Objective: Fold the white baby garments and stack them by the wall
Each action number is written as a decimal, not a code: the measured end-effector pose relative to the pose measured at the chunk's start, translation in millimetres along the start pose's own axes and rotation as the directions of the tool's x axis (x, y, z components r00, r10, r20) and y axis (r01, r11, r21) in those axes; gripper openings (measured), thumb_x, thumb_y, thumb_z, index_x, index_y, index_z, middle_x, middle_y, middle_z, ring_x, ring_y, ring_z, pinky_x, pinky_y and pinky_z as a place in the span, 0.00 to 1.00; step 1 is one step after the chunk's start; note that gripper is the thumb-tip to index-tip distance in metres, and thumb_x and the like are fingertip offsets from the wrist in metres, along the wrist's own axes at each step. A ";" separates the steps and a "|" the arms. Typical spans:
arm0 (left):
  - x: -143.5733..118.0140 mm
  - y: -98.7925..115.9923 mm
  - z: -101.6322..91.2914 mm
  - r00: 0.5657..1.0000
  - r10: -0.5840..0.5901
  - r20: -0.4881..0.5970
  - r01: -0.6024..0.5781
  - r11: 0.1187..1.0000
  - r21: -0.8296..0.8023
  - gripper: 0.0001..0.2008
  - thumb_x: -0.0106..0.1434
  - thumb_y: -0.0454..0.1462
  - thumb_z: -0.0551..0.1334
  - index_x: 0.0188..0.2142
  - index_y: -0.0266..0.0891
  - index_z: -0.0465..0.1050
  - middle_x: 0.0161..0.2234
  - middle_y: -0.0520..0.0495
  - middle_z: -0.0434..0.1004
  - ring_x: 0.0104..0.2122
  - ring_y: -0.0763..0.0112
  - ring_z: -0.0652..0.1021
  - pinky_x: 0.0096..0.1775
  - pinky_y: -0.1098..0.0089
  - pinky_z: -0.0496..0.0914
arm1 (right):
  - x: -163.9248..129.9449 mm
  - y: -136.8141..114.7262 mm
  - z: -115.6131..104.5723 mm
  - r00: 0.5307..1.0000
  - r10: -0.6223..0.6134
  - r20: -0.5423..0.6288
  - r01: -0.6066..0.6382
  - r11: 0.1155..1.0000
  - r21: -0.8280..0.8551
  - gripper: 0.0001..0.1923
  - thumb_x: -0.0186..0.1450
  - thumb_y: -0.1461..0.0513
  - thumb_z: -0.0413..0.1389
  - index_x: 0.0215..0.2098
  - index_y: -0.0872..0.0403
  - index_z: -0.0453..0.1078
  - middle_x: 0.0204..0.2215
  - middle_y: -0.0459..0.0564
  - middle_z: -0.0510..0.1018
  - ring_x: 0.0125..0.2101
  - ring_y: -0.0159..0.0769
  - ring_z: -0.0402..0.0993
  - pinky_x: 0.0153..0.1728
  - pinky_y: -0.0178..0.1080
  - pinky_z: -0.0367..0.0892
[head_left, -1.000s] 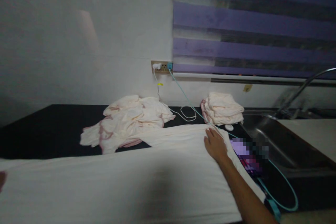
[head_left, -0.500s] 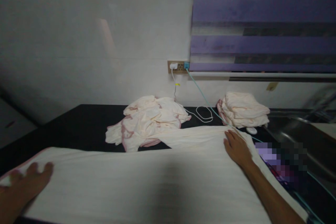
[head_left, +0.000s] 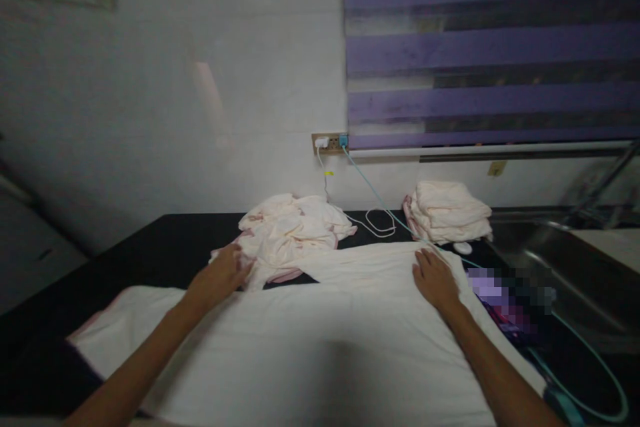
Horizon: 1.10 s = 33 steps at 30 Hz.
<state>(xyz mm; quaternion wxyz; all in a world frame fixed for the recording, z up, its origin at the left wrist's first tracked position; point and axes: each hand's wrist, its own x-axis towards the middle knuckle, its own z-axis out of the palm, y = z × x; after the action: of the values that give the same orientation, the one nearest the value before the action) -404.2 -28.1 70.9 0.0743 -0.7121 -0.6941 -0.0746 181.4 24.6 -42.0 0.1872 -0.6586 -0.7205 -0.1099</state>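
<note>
Right hand [head_left: 434, 275] lies flat, fingers spread and released, palm down on the far right corner of the large pale cream cloth [head_left: 320, 340] that spreads across the lower centre of the frame over the black counter [head_left: 150, 243]. It pins the cloth rather than grips it. Left hand [head_left: 223, 275] reaches up the middle-left, fingers loosely curled at the edge of the crumpled heap of cream, pink-trimmed cloths [head_left: 293, 230]; whether it pinches a fold or only touches I cannot tell, the light is dim.

The big cloth is mostly smooth, its left end trailing toward the lower left, its far edge running under the heap's near side. To lay it well, I'd say keep the right palm pressing lightly at that corner so nothing slides, and lift the heap's overhang clear of the sheet instead of dragging across it, or wrinkles will follow.

At centre right, near the wall, sits a neat stack of folded cream cloths [head_left: 447, 211]. Just beside the right wrist, a teal cable [head_left: 590, 363] runs from the wall socket [head_left: 330, 142] down past the cloth's right edge; a sweeping forearm could snag it. A white cord [head_left: 377, 221] loops between heap and stack. The steel sink [head_left: 560, 267] lies at right, under purple striped blinds [head_left: 490, 47].
</note>
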 end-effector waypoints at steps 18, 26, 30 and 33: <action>99.8 34.6 -98.2 0.949 0.255 0.184 -0.137 0.861 -0.489 0.29 0.69 0.60 0.52 0.40 0.37 0.76 0.36 0.45 0.80 0.36 0.63 0.76 0.37 0.69 0.70 | -3.2 -14.3 0.4 0.987 0.115 0.115 -0.109 0.992 -0.059 0.30 0.75 0.54 0.46 0.71 0.59 0.61 0.70 0.73 0.60 0.71 0.61 0.56 0.67 0.59 0.51; 114.2 17.0 -159.1 0.764 0.140 0.630 0.115 0.931 -0.346 0.30 0.59 0.60 0.66 0.31 0.31 0.77 0.22 0.51 0.72 0.25 0.71 0.69 0.29 0.70 0.64 | -4.7 -13.0 -5.3 0.993 0.097 0.073 -0.097 0.995 -0.005 0.30 0.74 0.53 0.46 0.70 0.57 0.63 0.70 0.69 0.63 0.70 0.58 0.58 0.68 0.57 0.51; 117.8 -13.4 -182.2 0.681 0.203 0.704 0.096 0.928 -0.360 0.31 0.63 0.59 0.62 0.38 0.29 0.78 0.26 0.50 0.75 0.27 0.72 0.69 0.33 0.71 0.68 | -5.0 -11.7 -4.8 0.993 0.091 0.073 -0.092 0.996 0.010 0.31 0.74 0.53 0.46 0.72 0.56 0.61 0.71 0.67 0.62 0.71 0.57 0.57 0.68 0.55 0.52; 117.8 -33.1 -186.8 0.718 0.241 0.653 0.059 0.914 -0.402 0.31 0.64 0.59 0.61 0.42 0.30 0.78 0.29 0.52 0.76 0.29 0.74 0.69 0.36 0.74 0.68 | -4.8 -10.3 -4.2 0.996 0.068 0.056 -0.068 0.998 0.010 0.31 0.74 0.53 0.46 0.72 0.55 0.61 0.70 0.66 0.63 0.70 0.56 0.58 0.67 0.54 0.54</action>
<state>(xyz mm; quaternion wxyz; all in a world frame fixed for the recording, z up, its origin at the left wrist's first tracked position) -434.9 48.7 278.3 -0.3308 -0.7219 -0.6047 0.0616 172.1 17.4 -39.3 0.1746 -0.6845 -0.7032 -0.0809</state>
